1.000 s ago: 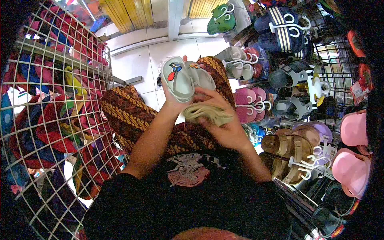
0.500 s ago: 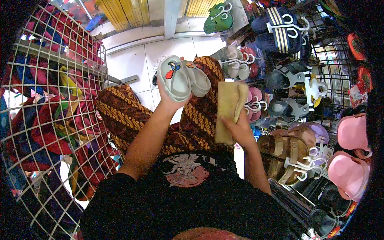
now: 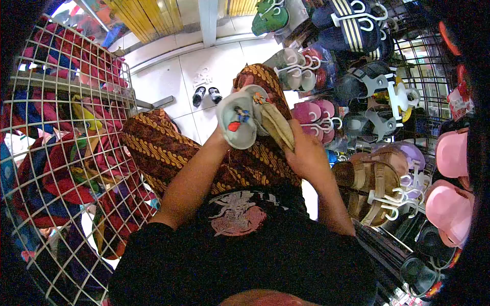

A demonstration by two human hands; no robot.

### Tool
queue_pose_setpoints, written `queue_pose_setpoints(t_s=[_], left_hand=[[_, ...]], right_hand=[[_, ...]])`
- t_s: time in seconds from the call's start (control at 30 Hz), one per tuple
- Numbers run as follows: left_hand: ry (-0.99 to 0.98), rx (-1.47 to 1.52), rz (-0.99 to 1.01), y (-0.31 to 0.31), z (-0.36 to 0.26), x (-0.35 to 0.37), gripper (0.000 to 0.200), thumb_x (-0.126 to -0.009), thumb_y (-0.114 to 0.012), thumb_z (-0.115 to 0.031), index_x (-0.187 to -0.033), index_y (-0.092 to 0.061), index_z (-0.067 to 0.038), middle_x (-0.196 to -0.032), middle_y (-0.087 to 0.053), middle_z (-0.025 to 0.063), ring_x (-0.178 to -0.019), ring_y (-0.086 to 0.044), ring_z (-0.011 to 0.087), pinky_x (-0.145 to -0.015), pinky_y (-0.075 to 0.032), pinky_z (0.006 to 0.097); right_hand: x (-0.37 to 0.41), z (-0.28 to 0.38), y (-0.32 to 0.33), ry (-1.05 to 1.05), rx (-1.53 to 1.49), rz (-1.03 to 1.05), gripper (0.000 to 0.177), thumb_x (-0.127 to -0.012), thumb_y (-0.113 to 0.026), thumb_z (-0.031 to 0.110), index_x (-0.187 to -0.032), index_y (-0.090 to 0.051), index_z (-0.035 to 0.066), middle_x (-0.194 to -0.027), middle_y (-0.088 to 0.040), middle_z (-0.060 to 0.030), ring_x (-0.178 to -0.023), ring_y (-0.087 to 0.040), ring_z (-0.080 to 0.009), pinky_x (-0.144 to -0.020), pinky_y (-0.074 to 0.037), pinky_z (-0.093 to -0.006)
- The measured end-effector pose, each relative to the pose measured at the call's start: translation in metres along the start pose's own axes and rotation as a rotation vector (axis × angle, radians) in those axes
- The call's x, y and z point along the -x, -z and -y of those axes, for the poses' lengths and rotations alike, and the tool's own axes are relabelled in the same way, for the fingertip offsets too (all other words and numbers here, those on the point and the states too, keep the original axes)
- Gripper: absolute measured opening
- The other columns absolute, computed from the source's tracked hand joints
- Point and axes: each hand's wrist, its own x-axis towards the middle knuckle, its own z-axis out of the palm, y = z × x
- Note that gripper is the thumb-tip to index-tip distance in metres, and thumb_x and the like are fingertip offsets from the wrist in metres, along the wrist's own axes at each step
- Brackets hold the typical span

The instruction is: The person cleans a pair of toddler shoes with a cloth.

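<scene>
My left hand (image 3: 220, 138) is closed around a pair of pale grey clogs (image 3: 238, 133) with small colourful cartoon figures on them. They are held above my lap, side by side; the nearer one covers most of my left fingers. A folded tan cloth (image 3: 278, 128) is gripped in my right hand (image 3: 306, 153). Its front edge lies against the right-hand clog, and the cloth hides part of that clog.
At left stands a wire grid (image 3: 76, 168) with colourful fabric items behind it. To my right hang several sandals, including brown sandals (image 3: 375, 183) and pink clogs (image 3: 449, 209). A small black-and-white pair of shoes (image 3: 215, 95) rests on the tiled floor (image 3: 168, 76).
My right hand has brought the cloth leftward from beside the clogs onto the right-hand one. The clogs have come slightly closer to me and to the right, still in my left hand.
</scene>
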Motion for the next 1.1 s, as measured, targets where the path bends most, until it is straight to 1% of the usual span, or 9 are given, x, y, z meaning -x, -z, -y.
queue_pose_setpoints(t_s=[0.07,0.3,0.43,0.53,0.7,0.73,0.87,1.0,1.1], left_hand=[[0.082,0.585,0.132,0.021,0.013,0.001,0.057,-0.103,-0.043,-0.039,-0.154,-0.025,-0.022,-0.133,-0.055,0.0146,-0.114,-0.059,0.0294,-0.097,-0.052,0.0424],[0.045,0.199,0.059,0.0,0.004,0.002,0.06,-0.101,-0.05,-0.035,-0.154,-0.024,-0.022,-0.133,-0.054,0.0067,-0.115,-0.059,0.0213,-0.098,-0.051,0.0384],[-0.095,0.168,0.117,0.01,0.009,-0.001,0.061,-0.101,-0.049,-0.029,-0.154,-0.022,-0.015,-0.132,-0.054,0.0119,-0.114,-0.059,0.0258,-0.097,-0.053,0.0396],[0.043,0.301,0.035,0.023,0.014,-0.01,0.059,-0.101,-0.048,-0.027,-0.154,-0.024,-0.015,-0.129,-0.055,0.014,-0.113,-0.059,0.0273,-0.095,-0.054,0.041],[0.01,0.21,0.066,-0.001,0.006,-0.004,0.057,-0.102,-0.047,-0.035,-0.152,-0.027,-0.016,-0.124,-0.058,0.0152,-0.107,-0.062,0.0294,-0.091,-0.055,0.0416],[0.041,0.339,0.256,0.02,0.01,-0.016,0.06,-0.101,-0.045,-0.046,-0.151,-0.03,-0.017,-0.122,-0.06,0.017,-0.105,-0.063,0.0312,-0.09,-0.055,0.0439],[0.137,0.164,0.081,0.016,-0.001,-0.009,0.074,-0.093,-0.041,-0.067,-0.146,-0.038,-0.016,-0.119,-0.062,0.0182,-0.108,-0.062,0.0343,-0.089,-0.054,0.0487],[0.179,0.323,-0.096,-0.019,-0.012,0.001,0.072,-0.094,-0.043,-0.065,-0.144,-0.042,-0.014,-0.12,-0.062,0.0193,-0.105,-0.064,0.0381,-0.089,-0.054,0.0516],[0.368,0.376,0.155,-0.016,-0.007,0.007,0.069,-0.096,-0.043,-0.06,-0.144,-0.041,-0.011,-0.118,-0.063,0.0206,-0.109,-0.062,0.0399,-0.092,-0.053,0.0524]], right_hand=[[0.0,-0.006,0.004,-0.03,0.103,0.002,0.055,-0.084,-0.065,0.02,-0.132,-0.04,0.013,-0.099,-0.064,-0.0299,-0.097,-0.061,-0.0486,-0.083,-0.049,-0.0561],[-0.002,-0.009,-0.01,0.063,0.169,-0.136,0.047,-0.083,-0.064,0.017,-0.125,-0.045,0.012,-0.094,-0.065,-0.0263,-0.094,-0.063,-0.0461,-0.081,-0.05,-0.055],[-0.005,-0.014,-0.005,0.01,0.179,-0.174,0.05,-0.082,-0.064,0.016,-0.128,-0.045,0.014,-0.095,-0.066,-0.0243,-0.09,-0.063,-0.0468,-0.08,-0.05,-0.0557],[-0.002,-0.003,-0.016,0.1,0.079,-0.2,0.049,-0.081,-0.066,0.016,-0.126,-0.047,0.012,-0.093,-0.066,-0.0245,-0.088,-0.063,-0.0482,-0.079,-0.049,-0.056],[-0.002,-0.02,-0.013,0.052,0.001,-0.099,0.052,-0.081,-0.067,0.016,-0.129,-0.047,0.013,-0.095,-0.066,-0.0246,-0.092,-0.062,-0.0477,-0.081,-0.049,-0.0553],[-0.001,-0.016,-0.013,0.033,0.016,-0.113,0.053,-0.08,-0.067,0.015,-0.13,-0.047,0.013,-0.096,-0.066,-0.0247,-0.093,-0.062,-0.0473,-0.081,-0.049,-0.0552],[0.004,-0.015,-0.011,0.105,-0.067,-0.038,0.049,-0.081,-0.069,0.015,-0.127,-0.051,0.011,-0.099,-0.065,-0.0242,-0.096,-0.062,-0.0454,-0.082,-0.05,-0.0511],[0.005,-0.038,-0.015,0.181,-0.387,-0.194,0.04,-0.085,-0.069,0.021,-0.12,-0.059,0.006,-0.101,-0.068,-0.0206,-0.095,-0.067,-0.0389,-0.084,-0.053,-0.0445],[0.014,-0.051,-0.013,0.086,-0.493,-0.245,0.037,-0.087,-0.068,0.023,-0.117,-0.06,0.003,-0.105,-0.069,-0.0186,-0.098,-0.067,-0.0351,-0.086,-0.052,-0.0417]])
